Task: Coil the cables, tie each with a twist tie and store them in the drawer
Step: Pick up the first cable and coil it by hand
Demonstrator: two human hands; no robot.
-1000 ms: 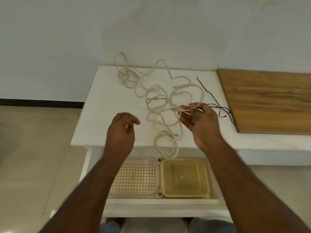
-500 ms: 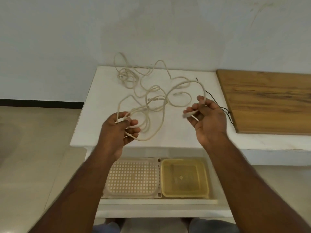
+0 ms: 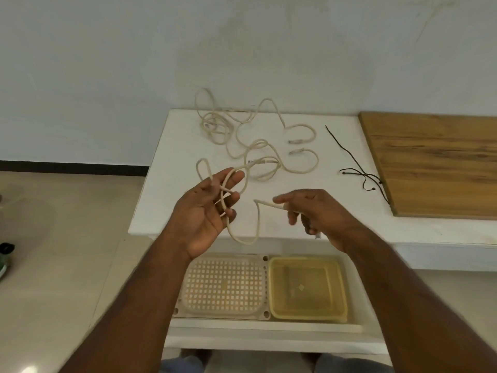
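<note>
A beige cable (image 3: pixel 256 224) runs between both hands above the white table's (image 3: pixel 172 146) front edge. My left hand (image 3: pixel 207 211) is palm up with loops of it around the fingers. My right hand (image 3: pixel 314 211) pinches its other end, and the slack sags below the table edge. More beige cables (image 3: pixel 242 127) lie tangled on the table behind, with plugs (image 3: pixel 295 141) showing. Thin black twist ties (image 3: pixel 357 173) lie to the right. The open drawer (image 3: pixel 266 328) sits below my hands.
Inside the drawer lie a perforated beige tray (image 3: pixel 223 286) on the left and a yellow plastic tub (image 3: pixel 306 289) on the right. A wooden board (image 3: pixel 435 162) covers the table's right part. A wall stands behind; tiled floor lies to the left.
My left hand took hold of the cable, lifted it off the table and turned palm up with loops on it. My right hand moved toward me and lower, still holding the end.
</note>
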